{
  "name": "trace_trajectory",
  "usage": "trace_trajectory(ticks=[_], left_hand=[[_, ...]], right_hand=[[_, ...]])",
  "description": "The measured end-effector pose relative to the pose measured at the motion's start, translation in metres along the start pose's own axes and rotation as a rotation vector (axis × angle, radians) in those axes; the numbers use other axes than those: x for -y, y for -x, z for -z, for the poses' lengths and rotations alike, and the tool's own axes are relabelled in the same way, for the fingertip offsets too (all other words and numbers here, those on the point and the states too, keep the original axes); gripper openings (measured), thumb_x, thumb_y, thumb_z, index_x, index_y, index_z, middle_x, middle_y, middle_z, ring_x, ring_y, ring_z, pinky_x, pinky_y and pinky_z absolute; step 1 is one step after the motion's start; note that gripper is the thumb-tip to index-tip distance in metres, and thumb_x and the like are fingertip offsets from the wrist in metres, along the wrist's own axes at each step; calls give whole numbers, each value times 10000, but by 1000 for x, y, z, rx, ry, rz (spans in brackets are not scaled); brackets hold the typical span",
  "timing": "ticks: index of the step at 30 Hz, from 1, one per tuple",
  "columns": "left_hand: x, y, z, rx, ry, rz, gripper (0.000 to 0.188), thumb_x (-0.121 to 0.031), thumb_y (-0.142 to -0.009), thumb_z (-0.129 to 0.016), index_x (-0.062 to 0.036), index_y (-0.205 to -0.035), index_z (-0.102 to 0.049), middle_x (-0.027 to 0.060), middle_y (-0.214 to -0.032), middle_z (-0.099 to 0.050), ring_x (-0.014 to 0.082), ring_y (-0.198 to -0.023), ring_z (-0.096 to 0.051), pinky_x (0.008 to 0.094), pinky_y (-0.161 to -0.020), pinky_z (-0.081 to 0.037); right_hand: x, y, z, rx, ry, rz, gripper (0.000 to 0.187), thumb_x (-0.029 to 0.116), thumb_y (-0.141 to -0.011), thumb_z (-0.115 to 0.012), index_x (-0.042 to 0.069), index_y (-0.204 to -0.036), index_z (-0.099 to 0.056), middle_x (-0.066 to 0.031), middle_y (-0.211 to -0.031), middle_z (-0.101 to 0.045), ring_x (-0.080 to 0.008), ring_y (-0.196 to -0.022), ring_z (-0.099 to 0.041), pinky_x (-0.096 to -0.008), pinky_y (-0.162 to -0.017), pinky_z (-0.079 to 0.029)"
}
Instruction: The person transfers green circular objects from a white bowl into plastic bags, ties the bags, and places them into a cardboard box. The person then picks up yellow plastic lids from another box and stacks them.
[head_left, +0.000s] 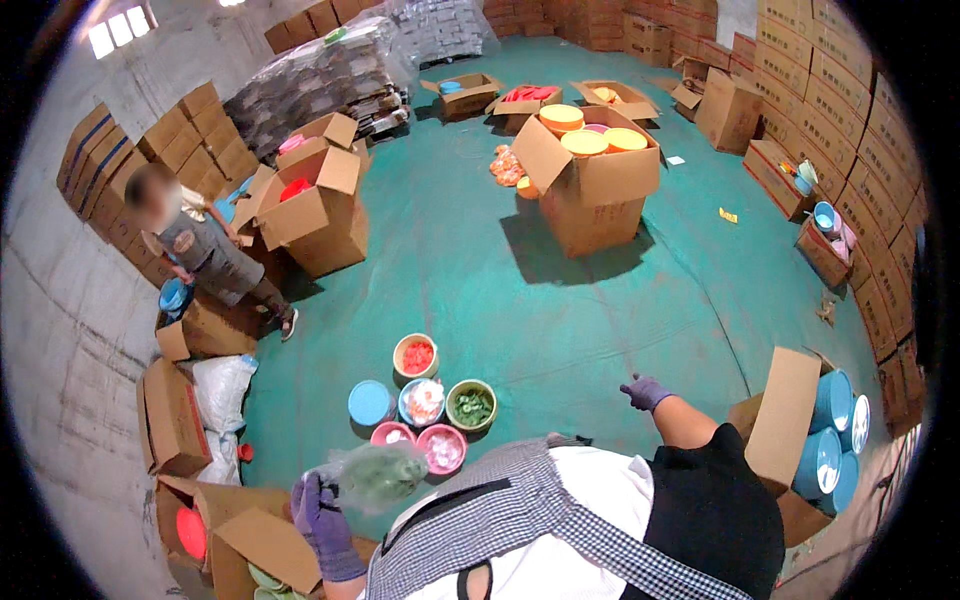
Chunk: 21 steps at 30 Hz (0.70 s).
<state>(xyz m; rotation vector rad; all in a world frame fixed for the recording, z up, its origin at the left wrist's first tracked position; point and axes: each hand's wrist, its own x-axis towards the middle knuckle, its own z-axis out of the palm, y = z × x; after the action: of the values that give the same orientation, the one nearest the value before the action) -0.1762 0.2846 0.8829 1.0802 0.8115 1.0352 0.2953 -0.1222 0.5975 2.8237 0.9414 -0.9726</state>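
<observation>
My left hand [322, 520], in a purple glove, is closed on the edge of a clear plastic bag [382, 478] with green contents. The bag hangs just in front of my checked apron. Off to the right, my gloved right hand [648, 392] is stretched out over the green floor, fingers extended and holding nothing. Beyond the bag stands a cluster of small buckets: a cream one [415, 356] with red pieces, a blue one [421, 402] with white and orange pieces, a pale green one [471, 406] with green pieces, a pink one [441, 450] with whitish pieces, and a blue-topped one [371, 403].
An open carton [598, 205] with yellow-topped buckets stands ahead. Blue buckets [830, 440] fill a carton at right. Open cartons [180, 415] and white sacks [222, 395] line the left, where another person [210, 245] stands. Stacked cartons [820, 100] form the right wall.
</observation>
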Motion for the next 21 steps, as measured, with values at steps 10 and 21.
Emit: trace_trajectory(ticks=[10, 21], left_hand=[[70, -106, -252, 421, -635, -526, 154, -115, -916, -590, 22, -941, -656, 73, -942, -615, 93, -764, -565, 234, -637, -461], [139, -266, -411, 563, -254, 313, 163, -139, -887, -625, 4, -955, -665, 35, -833, -653, 96, -712, -572, 225, -654, -444]], right_hand=[[-91, -216, 349, -996, -328, -35, 690, 140, -750, -468, 150, -1436, -394, -137, -779, -632, -215, -617, -599, -368, -536, -494], [-2, -308, 571, -398, -476, -278, 735, 99, -759, -466, 100, -1473, -289, -262, -1120, -627, -351, -993, -646, -432, -835, -502]])
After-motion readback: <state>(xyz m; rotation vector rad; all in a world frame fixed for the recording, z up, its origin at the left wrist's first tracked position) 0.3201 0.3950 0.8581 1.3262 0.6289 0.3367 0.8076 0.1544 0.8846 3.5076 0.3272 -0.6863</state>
